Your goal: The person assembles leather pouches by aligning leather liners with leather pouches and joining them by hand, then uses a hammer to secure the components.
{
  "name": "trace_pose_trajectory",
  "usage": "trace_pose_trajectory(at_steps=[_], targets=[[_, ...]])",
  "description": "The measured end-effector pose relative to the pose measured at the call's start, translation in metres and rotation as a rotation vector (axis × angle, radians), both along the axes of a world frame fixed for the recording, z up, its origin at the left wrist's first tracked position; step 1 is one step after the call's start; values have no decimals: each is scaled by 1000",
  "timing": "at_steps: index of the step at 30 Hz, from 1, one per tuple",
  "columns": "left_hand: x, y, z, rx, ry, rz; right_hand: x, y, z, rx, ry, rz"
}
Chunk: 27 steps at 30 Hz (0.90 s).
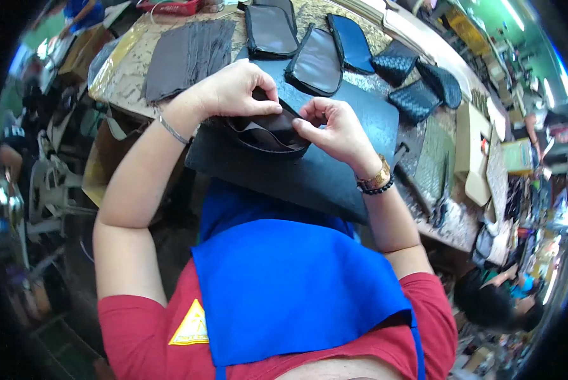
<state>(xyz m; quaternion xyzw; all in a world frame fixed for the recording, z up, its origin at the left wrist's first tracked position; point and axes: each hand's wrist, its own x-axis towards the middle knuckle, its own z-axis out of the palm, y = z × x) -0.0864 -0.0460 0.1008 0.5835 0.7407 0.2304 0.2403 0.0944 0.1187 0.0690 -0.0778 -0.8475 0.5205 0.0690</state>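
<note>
A dark, soft zip pouch (274, 140) stands with its mouth spread between my two hands, showing a brown inner lining. My left hand (246, 90) pinches its upper left edge between thumb and fingers. On the other side, my right hand (331, 128) grips the right rim, thumb and index finger pressed together at the edge. The pouch rests on a smooth black board (258, 177) at the near edge of the workbench. Its far side is partly hidden behind my fingers.
Grey-faced pouches (319, 62) lie beyond the board, with black woven pouches (417, 101) to their right. A stack of dark sheets (186, 57) sits at the left. A hammer (414, 187) lies right of the board. A person (496, 294) is at the lower right.
</note>
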Motion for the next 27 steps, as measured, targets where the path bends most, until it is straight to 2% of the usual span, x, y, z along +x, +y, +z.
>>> trace_pose_trajectory(at_steps=[5, 7, 8, 9, 20, 23, 26, 27], targets=[[6, -7, 2, 91, 152, 21, 3, 4, -5, -125, 55, -40], [0, -13, 3, 147, 135, 44, 2, 7, -12, -153, 66, -42], [-2, -16, 4, 176, 123, 58, 3, 6, -11, -127, 69, -31], [-3, -17, 1, 179, -57, 97, 4, 5, -6, -98, 68, -19], [-1, -15, -5, 203, -40, 141, 0, 6, 13, 105, 11, 50], [2, -13, -3, 194, -24, 133, -5, 7, 6, 55, 121, 65], [3, -13, -3, 195, -25, 128, -12, 9, 6, 63, 59, 55], [4, -13, -3, 197, -28, 126, -12, 9, 9, 162, 84, 76]])
